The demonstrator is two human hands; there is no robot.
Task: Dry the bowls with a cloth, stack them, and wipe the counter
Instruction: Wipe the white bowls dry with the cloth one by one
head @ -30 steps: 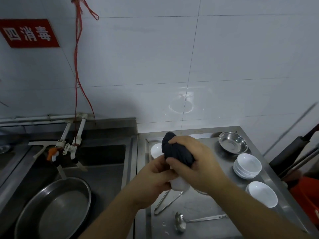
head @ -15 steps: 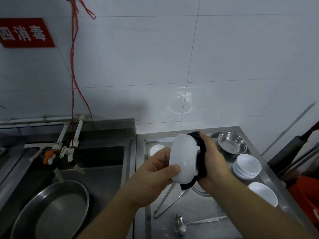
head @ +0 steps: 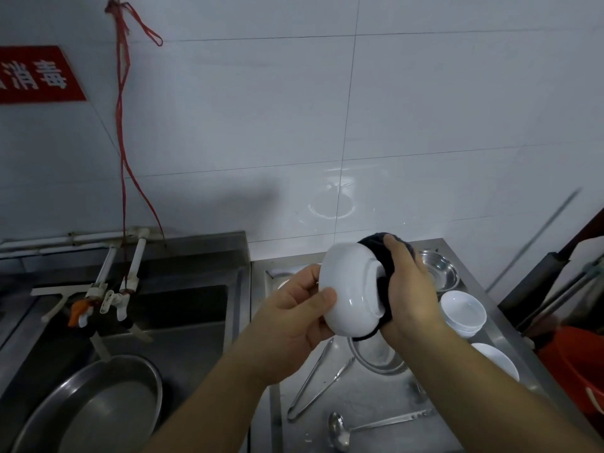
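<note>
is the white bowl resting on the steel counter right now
No, the left hand holds the white ceramic bowl above the steel counter.

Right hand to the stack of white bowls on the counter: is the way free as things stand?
Probably yes for the path: the stack of white bowls sits just beside the right hand, with nothing between them. But that hand presses the dark cloth against the white bowl, so it is occupied.
</note>
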